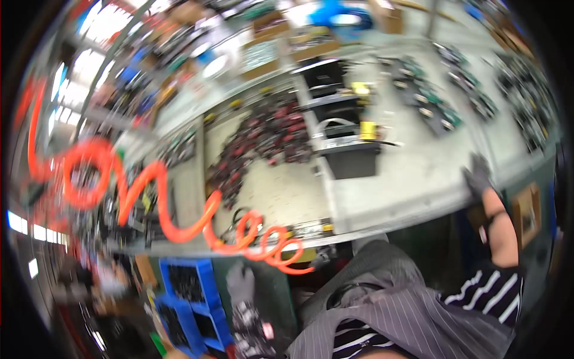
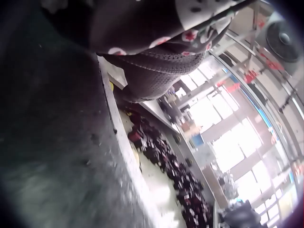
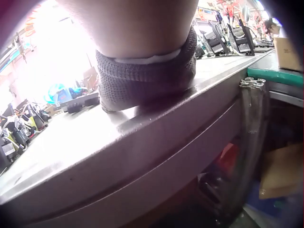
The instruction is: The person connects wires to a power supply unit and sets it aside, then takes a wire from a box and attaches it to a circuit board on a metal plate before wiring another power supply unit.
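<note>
My right hand (image 1: pixel 478 176), in a grey knit glove, rests at the front edge of the pale workbench (image 1: pixel 394 197). Its fingers stretch forward over the surface, and nothing shows in them. From the right wrist view, the glove's cuff (image 3: pixel 147 80) sits on the bench edge while the fingers stay hidden behind it. Lower down in the head view, my left hand (image 1: pixel 240 282) hangs in front of the bench, beside blue bins (image 1: pixel 206 278). It also wears a grey glove, its loose fingers blurred and holding nothing visible. A patterned sleeve (image 1: pixel 248 320) covers that forearm.
Many small dark red and black parts (image 1: pixel 269 131) lie in a shallow bench tray (image 1: pixel 287 185). Black boxes (image 1: pixel 350 158) stand right of it, with rows of green and grey assemblies (image 1: pixel 424 99) beyond. An orange coiled hose (image 1: pixel 161 197) hangs across the left side.
</note>
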Demonstrator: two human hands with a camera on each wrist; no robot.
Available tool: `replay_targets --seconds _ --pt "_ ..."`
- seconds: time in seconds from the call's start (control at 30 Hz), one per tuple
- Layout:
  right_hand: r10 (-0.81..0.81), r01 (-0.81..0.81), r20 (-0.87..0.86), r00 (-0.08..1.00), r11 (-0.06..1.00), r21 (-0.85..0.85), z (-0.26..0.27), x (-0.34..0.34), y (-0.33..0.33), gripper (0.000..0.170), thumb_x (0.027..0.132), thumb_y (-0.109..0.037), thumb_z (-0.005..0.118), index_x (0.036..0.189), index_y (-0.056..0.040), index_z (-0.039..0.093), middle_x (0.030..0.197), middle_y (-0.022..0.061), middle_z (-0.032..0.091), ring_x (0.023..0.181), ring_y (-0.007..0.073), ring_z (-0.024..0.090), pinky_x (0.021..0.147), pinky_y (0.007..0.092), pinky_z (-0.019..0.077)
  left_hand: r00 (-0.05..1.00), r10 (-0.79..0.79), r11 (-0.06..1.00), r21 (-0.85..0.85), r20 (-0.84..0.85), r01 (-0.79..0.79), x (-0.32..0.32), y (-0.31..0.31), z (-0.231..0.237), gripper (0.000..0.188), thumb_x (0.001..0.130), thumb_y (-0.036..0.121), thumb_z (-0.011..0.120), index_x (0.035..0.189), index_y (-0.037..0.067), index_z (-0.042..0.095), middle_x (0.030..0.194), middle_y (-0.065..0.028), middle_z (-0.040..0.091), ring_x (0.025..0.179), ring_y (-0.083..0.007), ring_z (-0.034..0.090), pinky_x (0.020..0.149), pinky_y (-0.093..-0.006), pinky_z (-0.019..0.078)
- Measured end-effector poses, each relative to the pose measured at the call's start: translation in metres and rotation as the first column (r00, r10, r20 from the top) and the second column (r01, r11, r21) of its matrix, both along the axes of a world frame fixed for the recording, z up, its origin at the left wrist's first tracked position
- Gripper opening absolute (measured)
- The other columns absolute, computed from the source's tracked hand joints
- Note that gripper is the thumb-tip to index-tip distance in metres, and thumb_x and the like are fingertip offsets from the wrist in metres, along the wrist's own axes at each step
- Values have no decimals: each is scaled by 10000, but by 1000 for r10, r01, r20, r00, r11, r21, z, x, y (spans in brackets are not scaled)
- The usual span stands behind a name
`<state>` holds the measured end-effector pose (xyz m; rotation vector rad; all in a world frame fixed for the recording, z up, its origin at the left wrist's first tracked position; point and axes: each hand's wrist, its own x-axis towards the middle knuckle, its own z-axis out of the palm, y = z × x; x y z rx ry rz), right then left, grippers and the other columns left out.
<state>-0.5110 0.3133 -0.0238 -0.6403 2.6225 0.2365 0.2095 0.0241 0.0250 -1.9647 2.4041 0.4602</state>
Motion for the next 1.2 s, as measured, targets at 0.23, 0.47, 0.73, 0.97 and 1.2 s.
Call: replay_targets --seconds 0.23,0.47,0.73,0.97,1.2 --pt "31 -40 109 994 996 79 43 8 -25 935 857 -656 413 1520 -121 28 1568 206 -40 1442 405 -59 1148 533 20 989 -145 787 609 30 97 -119 99 103 413 872 394 595 1150 93 642 1090 -178 646 1057 -333 601 904 -405 472" --pt "108 -115 139 984 992 45 32 -2 -12 1028 803 -700 472 1518 -99 43 1554 237 -18 1427 443 -53 1138 549 -3 856 -222 677 558 -466 480 -270 87 161 273 890 208 609 1130 85 649 997 -153 663 935 -305 640 809 -357 505" --pt "108 -84 124 986 979 -185 13 2 6 1020 785 -712 485 1523 -142 74 1560 224 -62 1432 411 -118 1121 544 -85 438 -803 538 -173 -405 825 -427 36 177 351 783 29 635 1132 50 605 1088 -161 619 978 -340 607 833 -409 486" --pt "97 -76 124 988 983 -168 16 2 7 1002 788 -701 493 1523 -149 92 1563 216 -39 1439 395 -94 1136 515 -61 205 -978 206 -320 -38 925 -555 -45 172 401 777 80 646 1174 99 591 1149 -137 603 1078 -335 570 895 -420 470" --pt "-64 114 184 981 955 -273 44 2 -11 860 803 -599 552 1477 -136 288 1551 224 109 1436 393 62 1152 486 68 59 -943 10 -150 328 989 -651 -138 128 449 748 98 625 1187 152 551 1172 -45 558 1166 -244 503 922 -395 433"
